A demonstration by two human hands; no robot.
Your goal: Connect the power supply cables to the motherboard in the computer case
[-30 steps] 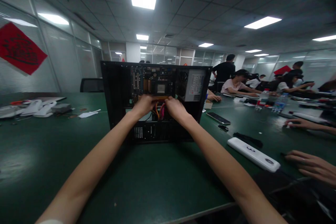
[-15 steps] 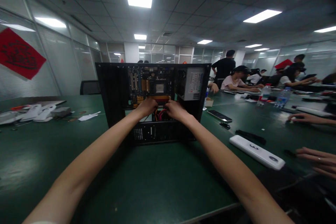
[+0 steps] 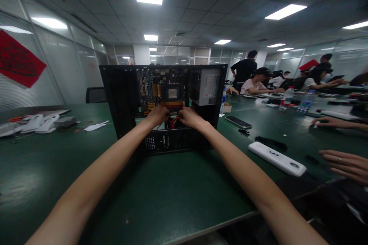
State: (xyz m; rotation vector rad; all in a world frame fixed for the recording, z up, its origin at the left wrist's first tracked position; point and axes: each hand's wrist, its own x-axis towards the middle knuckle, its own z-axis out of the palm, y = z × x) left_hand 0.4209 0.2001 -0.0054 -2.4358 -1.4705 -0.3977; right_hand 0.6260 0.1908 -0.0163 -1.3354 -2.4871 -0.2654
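An open black computer case [image 3: 120,95] stands upright on the green table [image 3: 161,195], its motherboard [image 3: 161,88] and grey power supply [image 3: 208,90] facing me. Both my arms reach into it. My left hand [image 3: 156,115] and my right hand [image 3: 188,117] are side by side with fingers curled, just under the yellow and orange slots. Red and orange cables [image 3: 171,121] bunch between the two hands. The fingertips are hidden inside the case, so what they grip is unclear.
A white numbered bar [image 3: 277,159] and a black strip [image 3: 270,143] lie to the right, with a phone [image 3: 238,122] behind them. Another person's hand [image 3: 345,164] rests at the right edge. White items [image 3: 37,122] lie far left. Several people sit at the back right.
Both hands have stayed at the same spot inside the case, shifting slightly lower. My head has tilted, so the case sits a little further left in view.
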